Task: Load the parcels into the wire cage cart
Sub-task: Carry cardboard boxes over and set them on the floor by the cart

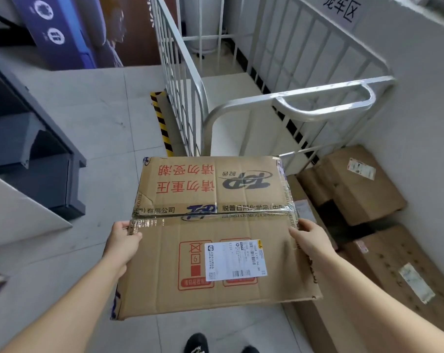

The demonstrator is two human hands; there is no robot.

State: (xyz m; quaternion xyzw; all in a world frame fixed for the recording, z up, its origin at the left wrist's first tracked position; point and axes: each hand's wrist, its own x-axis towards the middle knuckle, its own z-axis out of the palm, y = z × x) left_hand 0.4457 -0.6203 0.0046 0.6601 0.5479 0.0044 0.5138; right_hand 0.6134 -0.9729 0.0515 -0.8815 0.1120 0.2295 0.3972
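My forearms come in from the bottom corners, black shoes (196, 343) on the tile floor (93, 118) between them. Both hands are grasping one flat cardboard box (215, 222). Left hand (121, 240) grips its left edge at the taped seam, thumb on top, fingers tucked under out of sight. Right hand (308, 238) grips the right edge the same way, thumb on top, fingers wrapped over the side. The box is in the air in front of me, roughly level, top face up, red print and a blue logo on the far half, a white shipping label (234, 259) on the near half. Clear tape runs across the middle, and the left edge is creased and torn. The box's far edge sits just short of the cart (292, 98), not inside it. The cart is white metal bars with a looped handle (343, 103) on the near rail, set against the right wall. Yellow-black hazard tape (162, 123) lies on the floor beside the cart's left side. More parcels on the floor to my right: one brown carton (355, 194) by the wall just beside the cart, another long one (394, 266) nearer me, both labelled. Dark shelf unit (37, 154) on the left. A sign (341, 8) with characters is on the right wall, posters (63, 29) at the far left.
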